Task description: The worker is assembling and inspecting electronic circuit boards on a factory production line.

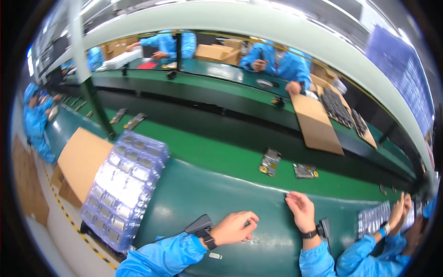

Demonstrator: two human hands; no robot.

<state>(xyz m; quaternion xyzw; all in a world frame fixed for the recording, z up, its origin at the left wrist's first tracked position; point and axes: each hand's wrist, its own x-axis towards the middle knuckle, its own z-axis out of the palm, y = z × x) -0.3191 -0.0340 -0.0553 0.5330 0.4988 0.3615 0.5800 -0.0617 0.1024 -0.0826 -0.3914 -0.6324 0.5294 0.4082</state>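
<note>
My left hand (233, 228) hovers above the dark green bench mat, fingers loosely bent and apart, nothing visible in it. To its right, my right hand (302, 213) is raised near the mat's far edge with its fingers apart, also holding nothing I can see. Just beyond my right hand, a circuit board (270, 162) and a second circuit board (305, 171) lie on the brighter green strip. A small pale flat piece (215, 255) rests on the mat below my left hand. Each wrist wears a black strap with a dark block attached.
A clear plastic tray (124, 184) of metallic parts stands at left, beside a cardboard sheet (85, 159). More boards (134, 121) lie farther along the strip. Another cardboard sheet (316, 124) overhangs the raised shelf. At right, a co-worker's hands (400, 212) are near another tray (374, 219).
</note>
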